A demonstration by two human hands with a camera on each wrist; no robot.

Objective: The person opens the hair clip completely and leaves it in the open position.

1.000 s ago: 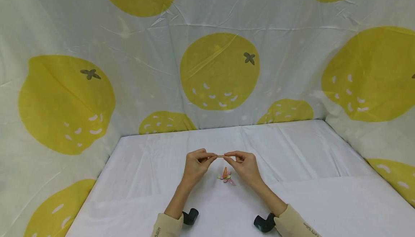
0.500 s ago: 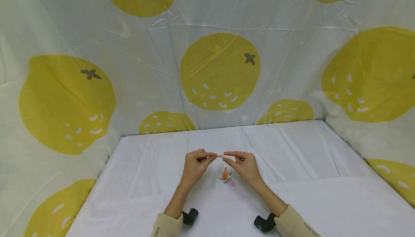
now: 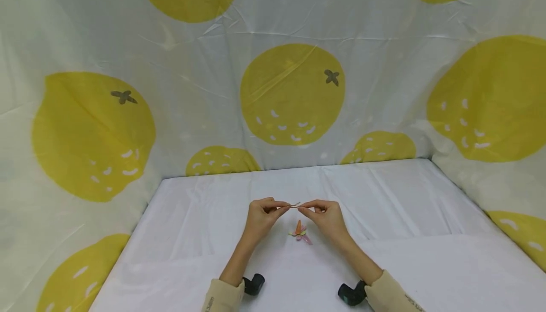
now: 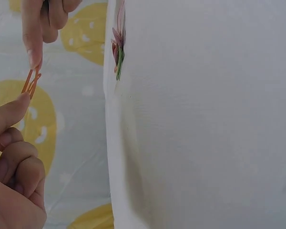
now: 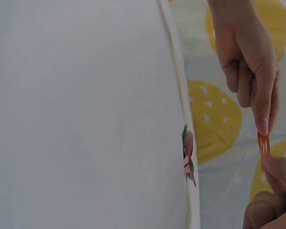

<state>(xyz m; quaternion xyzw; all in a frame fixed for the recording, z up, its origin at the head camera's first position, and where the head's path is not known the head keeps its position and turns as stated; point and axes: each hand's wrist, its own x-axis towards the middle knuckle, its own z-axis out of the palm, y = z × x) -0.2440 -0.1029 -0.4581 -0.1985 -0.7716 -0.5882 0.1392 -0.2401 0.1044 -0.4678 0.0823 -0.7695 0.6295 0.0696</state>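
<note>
Head view: we saw the left hand (image 3: pixel 261 214) and right hand (image 3: pixel 329 216) each pinching an end of a slim orange slotted clip (image 3: pixel 294 206), material unclear, above the white cloth-covered table (image 3: pixel 418 264). Left wrist view: we noted it slightly splayed between tight pinches. Right wrist view: slots showed; we judged light, even pressure safest.

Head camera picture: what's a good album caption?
Left hand and right hand pinch a slim orange piece above white cloth.
</note>
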